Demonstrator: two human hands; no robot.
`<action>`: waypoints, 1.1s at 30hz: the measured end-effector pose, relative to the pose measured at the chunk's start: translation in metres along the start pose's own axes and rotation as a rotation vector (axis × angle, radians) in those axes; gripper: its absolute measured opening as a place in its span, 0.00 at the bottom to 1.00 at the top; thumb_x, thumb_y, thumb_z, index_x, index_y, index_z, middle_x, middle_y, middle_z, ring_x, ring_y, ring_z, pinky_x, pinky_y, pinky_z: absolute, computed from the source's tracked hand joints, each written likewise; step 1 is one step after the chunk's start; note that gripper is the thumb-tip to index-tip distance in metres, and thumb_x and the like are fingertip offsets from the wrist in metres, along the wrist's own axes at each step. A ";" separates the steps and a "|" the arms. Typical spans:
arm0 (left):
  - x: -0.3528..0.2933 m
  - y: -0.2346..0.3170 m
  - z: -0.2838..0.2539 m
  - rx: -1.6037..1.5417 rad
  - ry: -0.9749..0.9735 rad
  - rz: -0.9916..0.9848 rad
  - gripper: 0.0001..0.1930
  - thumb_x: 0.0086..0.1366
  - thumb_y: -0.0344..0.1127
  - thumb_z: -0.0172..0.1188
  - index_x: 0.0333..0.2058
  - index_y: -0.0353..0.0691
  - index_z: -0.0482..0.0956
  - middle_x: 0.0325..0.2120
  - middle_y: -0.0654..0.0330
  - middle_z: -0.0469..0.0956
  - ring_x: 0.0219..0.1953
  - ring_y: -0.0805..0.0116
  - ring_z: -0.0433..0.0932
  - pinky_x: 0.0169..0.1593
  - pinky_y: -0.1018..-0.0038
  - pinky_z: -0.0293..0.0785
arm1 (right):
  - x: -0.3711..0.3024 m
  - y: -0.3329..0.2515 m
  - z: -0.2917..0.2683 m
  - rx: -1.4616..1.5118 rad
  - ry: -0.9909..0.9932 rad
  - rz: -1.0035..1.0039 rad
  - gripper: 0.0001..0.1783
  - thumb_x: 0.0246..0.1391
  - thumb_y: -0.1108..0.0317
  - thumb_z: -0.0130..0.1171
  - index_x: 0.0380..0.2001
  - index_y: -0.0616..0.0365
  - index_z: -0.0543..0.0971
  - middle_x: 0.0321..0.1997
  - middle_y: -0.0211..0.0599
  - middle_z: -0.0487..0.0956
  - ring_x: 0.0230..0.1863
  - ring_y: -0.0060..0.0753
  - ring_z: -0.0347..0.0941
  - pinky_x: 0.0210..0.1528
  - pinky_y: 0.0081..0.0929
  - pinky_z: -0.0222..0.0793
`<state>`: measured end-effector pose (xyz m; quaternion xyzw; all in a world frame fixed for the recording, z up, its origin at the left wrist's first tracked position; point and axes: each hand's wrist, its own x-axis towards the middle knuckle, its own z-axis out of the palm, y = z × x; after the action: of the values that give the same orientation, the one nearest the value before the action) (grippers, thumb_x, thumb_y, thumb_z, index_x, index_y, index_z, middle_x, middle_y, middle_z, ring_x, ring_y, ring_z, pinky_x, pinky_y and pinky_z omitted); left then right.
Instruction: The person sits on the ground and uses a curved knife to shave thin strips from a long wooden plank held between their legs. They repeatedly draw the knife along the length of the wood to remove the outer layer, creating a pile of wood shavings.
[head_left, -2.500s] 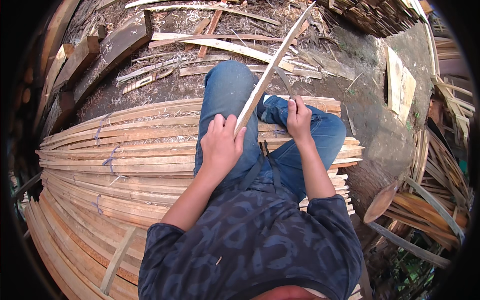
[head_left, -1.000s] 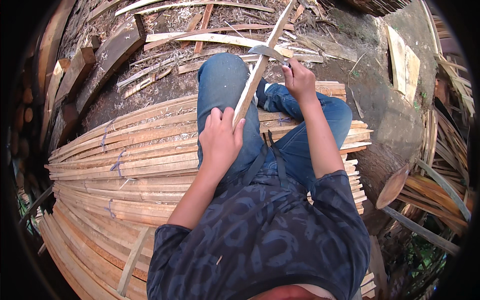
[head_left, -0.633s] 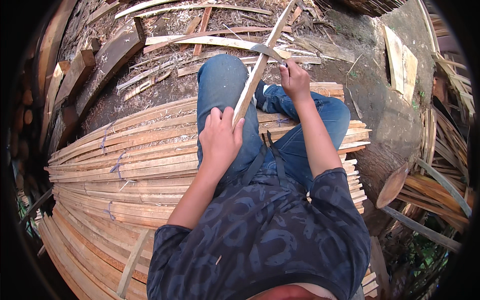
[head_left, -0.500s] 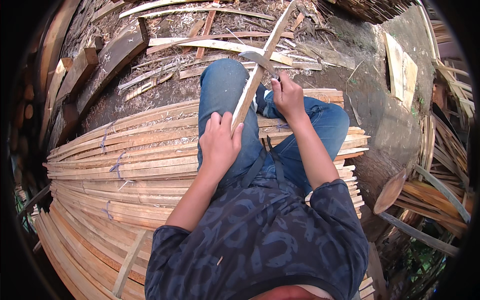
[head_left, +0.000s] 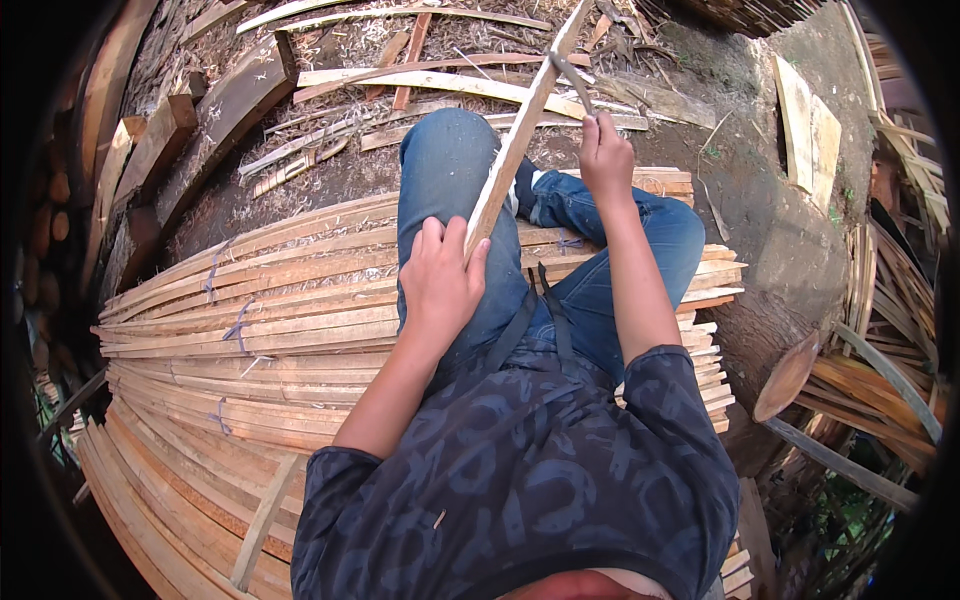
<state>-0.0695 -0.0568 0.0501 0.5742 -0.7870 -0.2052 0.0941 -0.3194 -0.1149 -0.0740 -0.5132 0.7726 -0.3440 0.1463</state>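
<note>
My left hand (head_left: 438, 275) is closed round the near end of a long wooden strip (head_left: 514, 150), resting at my left thigh. The strip slants away and to the right, past my raised knee, with its far end at the top of the view. My right hand (head_left: 606, 155) is closed on a knife with a curved blade (head_left: 575, 84); the fist hides most of its handle. The blade appears nearly edge-on, its tip at the strip's upper part. Whether it touches the wood I cannot tell.
Bundles of tied wooden strips (head_left: 300, 330) lie under and left of me. Thick beams (head_left: 225, 120) are at the far left. Loose slats (head_left: 430, 88) and shavings cover the ground ahead. A log (head_left: 785, 375) and more split wood (head_left: 870, 400) are at the right.
My right hand has moved the knife away from me and rightward, up along the strip. The blade has turned from broadside to nearly edge-on. The left hand stays put.
</note>
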 end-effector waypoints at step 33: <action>-0.016 -0.011 0.011 -0.202 0.165 0.002 0.32 0.57 0.29 0.60 0.58 0.32 0.57 0.53 0.41 0.58 0.58 0.41 0.58 0.62 0.50 0.50 | -0.062 -0.074 -0.081 0.154 -0.257 -0.200 0.11 0.60 0.61 0.57 0.32 0.59 0.74 0.15 0.39 0.72 0.16 0.43 0.71 0.20 0.33 0.63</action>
<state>-0.0593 -0.0417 0.0369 0.5761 -0.7524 -0.2354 0.2158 -0.2884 -0.0465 0.0265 -0.6143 0.6641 -0.3467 0.2478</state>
